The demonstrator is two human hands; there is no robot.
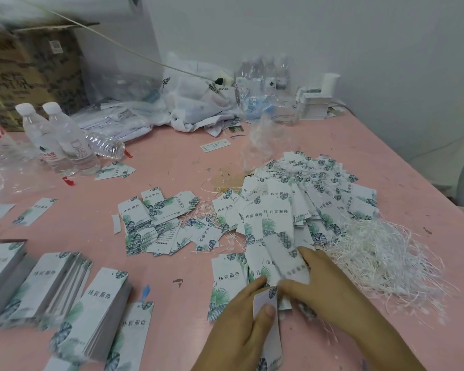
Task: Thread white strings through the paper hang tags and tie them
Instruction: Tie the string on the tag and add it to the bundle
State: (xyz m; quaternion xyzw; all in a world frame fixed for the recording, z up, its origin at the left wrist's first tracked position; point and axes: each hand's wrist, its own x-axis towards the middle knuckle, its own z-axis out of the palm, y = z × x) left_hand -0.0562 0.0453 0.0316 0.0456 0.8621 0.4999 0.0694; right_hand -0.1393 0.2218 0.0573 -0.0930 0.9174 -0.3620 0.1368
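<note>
1. Left hand (239, 325) grips 1 paper hang tag (268, 317), thumb pressed flat on its face, fingers curled behind it.
2. Right hand (330, 287) lies just beside the left, fingers stretched forward over loose tags (273, 263) on the pink table (172, 162); index fingertip touches the held tag's top edge. Whether it pinches anything I cannot tell.
3. Heap of tags with strings attached (306, 194) lies beyond both hands.
4. Bundle of white strings (378, 253) lies just right of the right hand, touching the heap.
5. Scattered tags (156, 223) lie ahead and left of the left hand.
6. Neat tag stacks (97, 311) sit well left of the left hand.
7. 2 upright water bottles (56, 140) stand far ahead and left, near a cardboard box (32, 68).
8. Crumpled plastic bags (198, 103) lie far ahead, against the wall.
</note>
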